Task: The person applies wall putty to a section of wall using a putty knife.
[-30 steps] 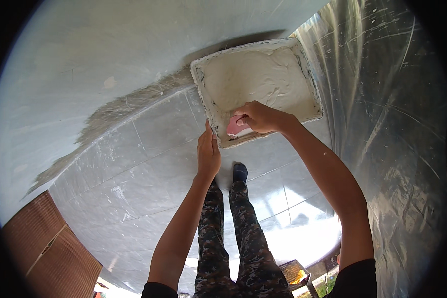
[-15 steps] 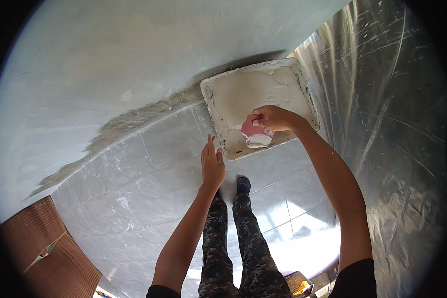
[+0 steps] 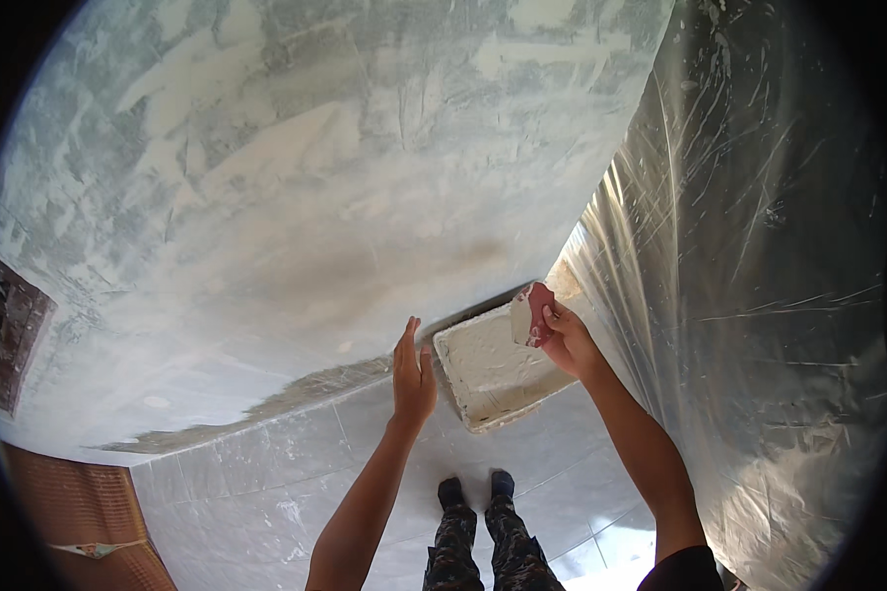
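Note:
Held up in my right hand (image 3: 570,340) is a red flat scraper (image 3: 537,317), its left side coated with pale plaster paste. My fingers and thumb pinch its right edge. Below and behind it lies a rectangular tub (image 3: 468,426) of creamy white plaster (image 3: 488,364), its rim crusted; the scraper and my right hand hide part of its right side. My left hand (image 3: 413,382) is raised left of the tub with fingers stretched out and nothing in it. Ahead stands a wall (image 3: 266,217) patchily covered with plaster.
Clear plastic sheeting (image 3: 719,295) hangs along the right side. Grey floor tiles (image 3: 256,502) run along the wall's foot, where a bare grey strip (image 3: 296,394) shows. A brown ribbed mat (image 3: 79,502) is at lower left, and a dark recess (image 3: 10,335) sits at the wall's left edge.
My right hand has lifted the scraper from low in the tub toward the wall. My view has tilted up, showing more wall. The left hand stays open.

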Action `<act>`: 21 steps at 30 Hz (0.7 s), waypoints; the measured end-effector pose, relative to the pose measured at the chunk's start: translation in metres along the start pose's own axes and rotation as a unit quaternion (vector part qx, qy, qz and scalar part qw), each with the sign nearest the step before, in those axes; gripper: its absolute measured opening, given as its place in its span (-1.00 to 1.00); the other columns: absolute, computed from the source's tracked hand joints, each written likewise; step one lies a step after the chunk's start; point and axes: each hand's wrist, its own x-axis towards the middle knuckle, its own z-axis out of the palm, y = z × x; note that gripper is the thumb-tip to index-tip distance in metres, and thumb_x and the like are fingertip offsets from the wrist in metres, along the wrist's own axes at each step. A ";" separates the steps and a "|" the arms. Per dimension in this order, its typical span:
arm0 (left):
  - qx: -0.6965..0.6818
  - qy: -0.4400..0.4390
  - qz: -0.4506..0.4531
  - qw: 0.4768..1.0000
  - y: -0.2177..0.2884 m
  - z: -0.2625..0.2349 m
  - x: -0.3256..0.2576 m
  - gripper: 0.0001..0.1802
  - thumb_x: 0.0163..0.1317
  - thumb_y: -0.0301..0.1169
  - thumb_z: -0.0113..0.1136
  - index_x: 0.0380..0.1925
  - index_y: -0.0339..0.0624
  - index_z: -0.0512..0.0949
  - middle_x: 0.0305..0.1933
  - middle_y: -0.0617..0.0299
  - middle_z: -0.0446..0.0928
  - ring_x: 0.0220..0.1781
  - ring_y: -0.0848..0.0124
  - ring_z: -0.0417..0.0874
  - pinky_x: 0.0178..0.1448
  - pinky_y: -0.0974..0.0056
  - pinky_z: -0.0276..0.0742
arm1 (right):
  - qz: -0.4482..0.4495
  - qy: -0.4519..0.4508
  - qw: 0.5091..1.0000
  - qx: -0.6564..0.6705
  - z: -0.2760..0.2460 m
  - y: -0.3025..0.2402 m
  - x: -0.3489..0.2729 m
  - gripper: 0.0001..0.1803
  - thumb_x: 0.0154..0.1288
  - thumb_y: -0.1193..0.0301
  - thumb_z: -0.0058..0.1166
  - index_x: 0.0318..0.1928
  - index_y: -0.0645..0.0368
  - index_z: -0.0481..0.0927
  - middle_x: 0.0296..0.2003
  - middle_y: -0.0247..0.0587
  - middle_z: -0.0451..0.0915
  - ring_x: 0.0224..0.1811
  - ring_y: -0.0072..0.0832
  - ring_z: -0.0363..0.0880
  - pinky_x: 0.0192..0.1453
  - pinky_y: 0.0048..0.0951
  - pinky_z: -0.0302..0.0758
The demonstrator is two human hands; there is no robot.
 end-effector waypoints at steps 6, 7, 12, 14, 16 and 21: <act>-0.003 0.058 0.125 0.990 0.116 -0.076 0.094 -0.49 0.51 -0.39 -0.16 0.40 -0.32 0.23 0.42 -0.07 0.33 0.48 0.05 0.30 0.53 0.04 0.16 | -0.134 -0.091 0.986 0.026 0.127 -0.118 0.002 -0.61 0.54 0.44 -0.04 0.30 0.25 0.38 0.12 -0.26 0.54 0.15 -0.47 0.52 0.31 -0.33 0.44; -0.005 0.069 0.146 0.987 0.134 -0.091 0.106 -0.50 0.50 -0.41 -0.14 0.39 -0.32 0.24 0.42 -0.07 0.34 0.47 0.05 0.31 0.52 0.04 0.17 | -0.156 -0.072 0.985 0.030 0.148 -0.135 -0.001 -0.61 0.53 0.45 -0.04 0.29 0.25 0.39 0.12 -0.25 0.53 0.15 -0.48 0.52 0.30 -0.33 0.44; -0.007 0.120 0.241 0.963 0.209 -0.150 0.156 -0.50 0.47 -0.48 -0.10 0.38 -0.32 0.25 0.41 -0.06 0.34 0.46 0.04 0.32 0.50 0.06 0.20 | -0.226 -0.084 0.970 0.019 0.211 -0.206 -0.016 -0.61 0.51 0.48 -0.01 0.29 0.24 0.39 0.10 -0.26 0.54 0.13 -0.51 0.52 0.30 -0.40 0.45; 0.002 0.136 0.260 0.956 0.237 -0.170 0.171 -0.51 0.48 -0.47 -0.10 0.38 -0.30 0.25 0.42 -0.06 0.33 0.46 0.04 0.32 0.51 0.06 0.20 | -0.250 -0.051 0.967 0.010 0.233 -0.232 -0.027 -0.64 0.52 0.47 -0.02 0.26 0.22 0.39 0.10 -0.25 0.53 0.12 -0.50 0.53 0.30 -0.38 0.49; -0.001 0.145 0.280 0.949 0.261 -0.186 0.186 -0.50 0.48 -0.47 -0.10 0.39 -0.28 0.25 0.42 -0.04 0.32 0.47 0.05 0.31 0.52 0.06 0.19 | -0.276 -0.057 0.959 -0.012 0.254 -0.258 -0.039 -0.64 0.52 0.46 -0.01 0.26 0.20 0.40 0.08 -0.27 0.55 0.10 -0.52 0.54 0.27 -0.40 0.49; 0.008 0.176 0.308 0.935 0.318 -0.220 0.206 -0.50 0.48 -0.47 -0.13 0.40 -0.23 0.25 0.44 -0.01 0.30 0.50 0.07 0.26 0.55 0.05 0.14 | -0.328 -0.073 0.938 -0.090 0.290 -0.315 -0.059 -0.66 0.52 0.40 0.04 0.24 0.09 0.45 0.01 -0.43 0.59 0.00 -0.64 0.57 0.16 -0.47 0.49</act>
